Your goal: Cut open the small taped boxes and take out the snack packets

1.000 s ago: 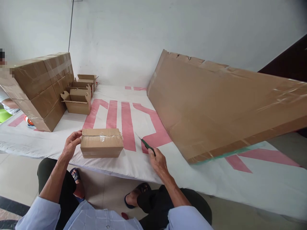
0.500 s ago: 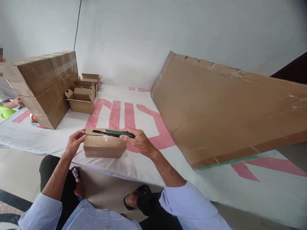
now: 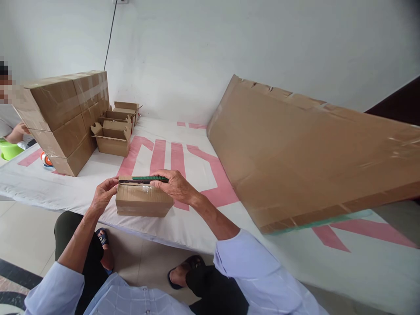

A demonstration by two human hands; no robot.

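Observation:
A small closed cardboard box (image 3: 144,203) sits near the front edge of the cloth-covered table, with clear tape across its top seam. My left hand (image 3: 103,194) pinches the box's left end between thumb and fingers. In my right hand (image 3: 173,186) is a green and black box cutter (image 3: 149,178), lying lengthwise along the top seam. Its tip reaches close to my left fingertips. Whether the blade is in the cardboard or just over it, I cannot tell.
Taped cartons (image 3: 70,120) are stacked at the left, with several open small boxes (image 3: 113,139) beside them. A large cardboard sheet or carton (image 3: 311,157) leans at the right. An orange tape roll (image 3: 46,159) lies far left, near another person's hand (image 3: 20,130).
My right hand has moved left along the box, taking the box cutter with it from the middle of the seam to the left end. My left hand stays on the box.

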